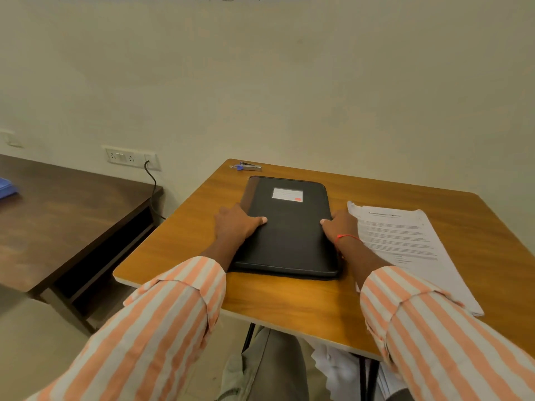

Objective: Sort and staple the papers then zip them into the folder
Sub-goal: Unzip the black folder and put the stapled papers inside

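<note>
Tabletop [289,302] bears one stapler [248,167], one paper stack [405,235], one folder [289,235] clasped by left grip [236,224] and right grip [341,227].

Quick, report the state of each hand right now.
Left hand: grips the black folder at its left edge, thumb on top.
Right hand: grips the folder's right edge, thumb on top.

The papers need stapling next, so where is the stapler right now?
In the head view the stapler lies at the far left corner of the table, just beyond the far edge of the black folder.
</note>
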